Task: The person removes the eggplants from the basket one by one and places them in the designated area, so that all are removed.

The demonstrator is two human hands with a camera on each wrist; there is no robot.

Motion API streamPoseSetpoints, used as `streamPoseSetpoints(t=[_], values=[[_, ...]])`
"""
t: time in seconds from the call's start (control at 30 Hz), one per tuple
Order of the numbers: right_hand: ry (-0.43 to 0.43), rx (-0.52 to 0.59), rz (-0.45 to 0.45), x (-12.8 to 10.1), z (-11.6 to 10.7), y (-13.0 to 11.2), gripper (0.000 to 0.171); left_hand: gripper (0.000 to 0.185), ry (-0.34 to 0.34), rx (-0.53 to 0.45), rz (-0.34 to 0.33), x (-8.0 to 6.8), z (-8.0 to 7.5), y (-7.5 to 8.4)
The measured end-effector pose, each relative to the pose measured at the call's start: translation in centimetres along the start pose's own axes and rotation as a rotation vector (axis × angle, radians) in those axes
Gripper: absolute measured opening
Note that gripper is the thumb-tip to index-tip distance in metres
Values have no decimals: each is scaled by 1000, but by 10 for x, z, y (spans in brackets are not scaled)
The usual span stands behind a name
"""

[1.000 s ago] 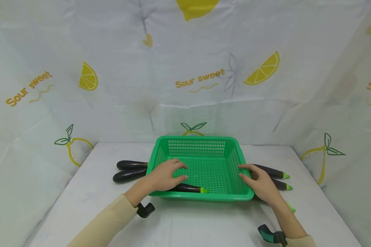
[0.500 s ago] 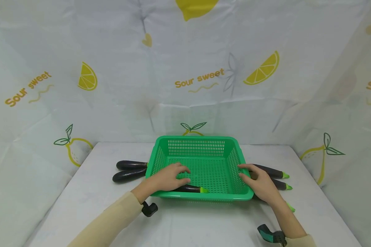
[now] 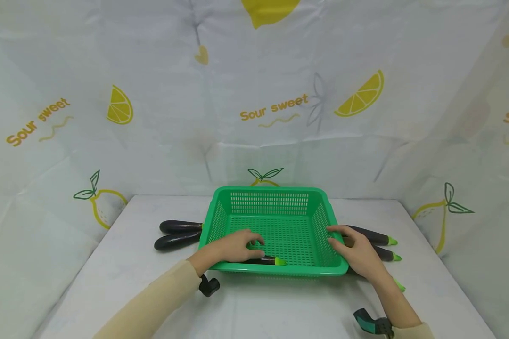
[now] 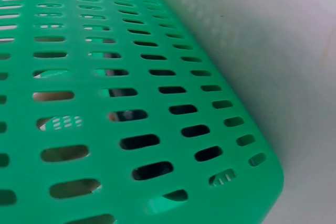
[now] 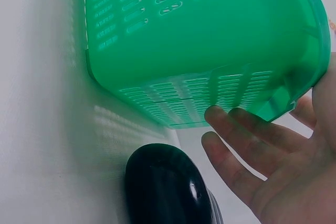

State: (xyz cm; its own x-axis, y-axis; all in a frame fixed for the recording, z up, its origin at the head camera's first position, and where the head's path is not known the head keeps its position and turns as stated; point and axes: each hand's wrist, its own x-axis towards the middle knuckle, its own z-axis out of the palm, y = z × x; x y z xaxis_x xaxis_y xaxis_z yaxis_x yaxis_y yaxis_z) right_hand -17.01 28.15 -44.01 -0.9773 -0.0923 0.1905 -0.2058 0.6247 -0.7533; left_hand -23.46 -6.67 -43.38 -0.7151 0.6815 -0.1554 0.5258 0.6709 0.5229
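Note:
A green plastic basket [image 3: 271, 270] with slotted walls stands mid-table. Inside, along its near wall, lies a dark eggplant [image 3: 268, 260] with a bright green stem end. My left hand [image 3: 236, 246] is over this eggplant, fingers bent and the thumb apart from them; its underside is hidden. In the left wrist view only the basket's outer wall [image 4: 115, 145] shows, the hand being out of sight. At the right rim my right hand [image 3: 358, 253] holds the basket, index finger and thumb over the edge. Its other fingers [image 5: 236, 145] lie along the outside wall in the right wrist view.
Two eggplants [image 3: 177, 240] lie on the white table left of the basket. Several more [image 3: 371, 235] lie to its right, partly behind my right hand; one dark end [image 5: 163, 182] is close below the fingers. A lemon-print sheet [image 3: 174, 141] hangs behind and at both sides.
My left hand has moved right and lower inside the basket, along the eggplant, covering more of it. The right hand, the basket and the eggplants stay where they were.

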Motion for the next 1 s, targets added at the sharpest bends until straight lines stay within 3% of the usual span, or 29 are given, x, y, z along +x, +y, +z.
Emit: streamPoseSetpoints(t=[0.3, 0.6, 0.77, 1.0], values=[[-1, 6, 10, -1, 0, -1, 42, 33, -103, -61, -33, 3, 3, -1], [0, 15, 7, 0, 0, -1, 41, 22, -139, -40, -77, 2, 2, 3], [-3, 18, 2, 0, 0, 0, 42, 22, -134, -54, -70, 2, 2, 3], [2, 4, 10, -1, 0, -1, 41, 23, -73, -120, 9, -1, -4, 2]])
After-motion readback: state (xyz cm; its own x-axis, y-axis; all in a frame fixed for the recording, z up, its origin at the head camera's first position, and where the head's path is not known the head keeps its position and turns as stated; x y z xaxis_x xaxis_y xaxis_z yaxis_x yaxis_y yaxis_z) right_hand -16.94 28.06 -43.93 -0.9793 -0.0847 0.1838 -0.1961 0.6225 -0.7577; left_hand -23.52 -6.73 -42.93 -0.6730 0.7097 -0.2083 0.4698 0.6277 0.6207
